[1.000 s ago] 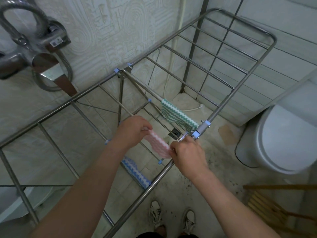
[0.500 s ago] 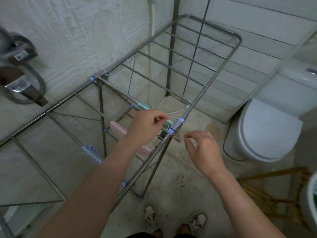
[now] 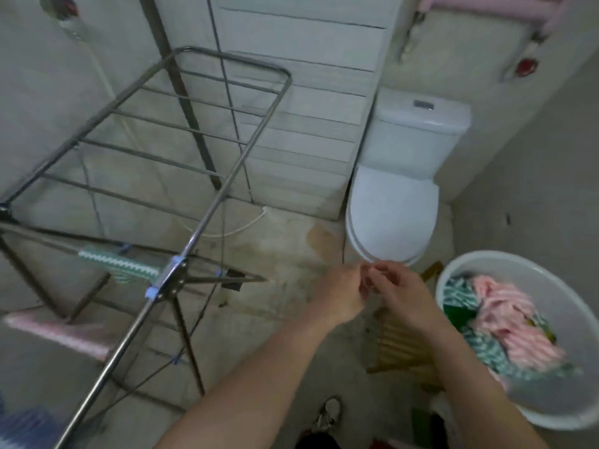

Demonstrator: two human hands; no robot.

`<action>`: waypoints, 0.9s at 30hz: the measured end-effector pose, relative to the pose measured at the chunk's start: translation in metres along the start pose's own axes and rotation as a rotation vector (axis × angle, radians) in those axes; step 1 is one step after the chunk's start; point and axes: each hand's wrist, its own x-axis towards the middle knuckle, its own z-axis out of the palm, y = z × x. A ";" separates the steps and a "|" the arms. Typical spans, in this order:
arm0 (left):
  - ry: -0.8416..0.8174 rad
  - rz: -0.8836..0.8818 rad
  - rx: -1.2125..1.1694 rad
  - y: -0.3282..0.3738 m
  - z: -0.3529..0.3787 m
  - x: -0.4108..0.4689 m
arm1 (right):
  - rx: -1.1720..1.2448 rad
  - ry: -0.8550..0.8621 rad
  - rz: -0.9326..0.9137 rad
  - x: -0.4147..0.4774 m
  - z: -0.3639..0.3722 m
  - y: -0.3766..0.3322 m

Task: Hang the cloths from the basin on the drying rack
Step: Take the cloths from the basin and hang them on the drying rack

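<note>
Pink cloth point(image 3: 505, 322) lies heaped in the white basin point(image 3: 505, 254), on top of a green patterned cloth point(image 3: 453, 294); neither is lifted yet. Both hands hang just beside the basin, between it and the drying rack point(image 3: 207, 215). The left hand point(image 3: 343, 293) and right hand point(image 3: 402, 296) meet fingertip to fingertip. Their fingers are loosely curled and grasp nothing that shows, though blur hides fine detail.

Well apart from the basin, the rack carries a green-and-white cloth point(image 3: 120, 264) on a bar near its hinge. A pink hung cloth point(image 3: 55, 332) sits on a lower bar farther from the basin. A blue cloth point(image 3: 26, 422) shows only in part at the farthest corner.

Assessment: the step in hand appears to be the reach into the basin for the next piece.

Recommendations:
- Take the pink cloth first, as it lies uppermost.
- Pinch it by one edge or corner, so that a single piece comes up and the green one beneath is not dragged along.
- Raise it clear of the basin's rim before swinging away towards the rack.
- Find the opposite edge with the other hand and spread the cloth flat.
- Lay it over a bar that bears no cloth, about half to each side, so that it does not slide off.

The cloths are probably wet and may cling together.
</note>
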 end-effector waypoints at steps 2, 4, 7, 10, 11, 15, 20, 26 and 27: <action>-0.094 0.038 0.075 0.022 0.027 0.025 | 0.008 0.103 0.090 0.002 -0.032 0.030; -0.150 0.100 0.139 0.038 0.046 0.043 | 0.018 0.200 0.206 0.005 -0.056 0.061; -0.254 0.236 0.238 0.059 0.084 0.069 | -0.028 0.278 0.383 0.004 -0.090 0.112; -0.396 0.346 0.343 0.072 0.115 0.081 | -0.030 0.239 0.514 -0.001 -0.108 0.157; -0.434 0.392 0.402 0.080 0.128 0.089 | -0.049 0.218 0.560 -0.002 -0.116 0.174; -0.481 0.425 0.626 0.096 0.149 0.107 | -0.241 0.126 0.594 -0.006 -0.121 0.229; -0.513 0.411 0.927 0.119 0.184 0.134 | -0.448 0.195 0.584 0.000 -0.119 0.276; -0.497 0.429 1.028 0.118 0.201 0.151 | -0.380 0.369 0.519 0.007 -0.125 0.285; -0.458 0.426 0.920 0.118 0.201 0.154 | -0.275 0.417 0.519 0.005 -0.129 0.285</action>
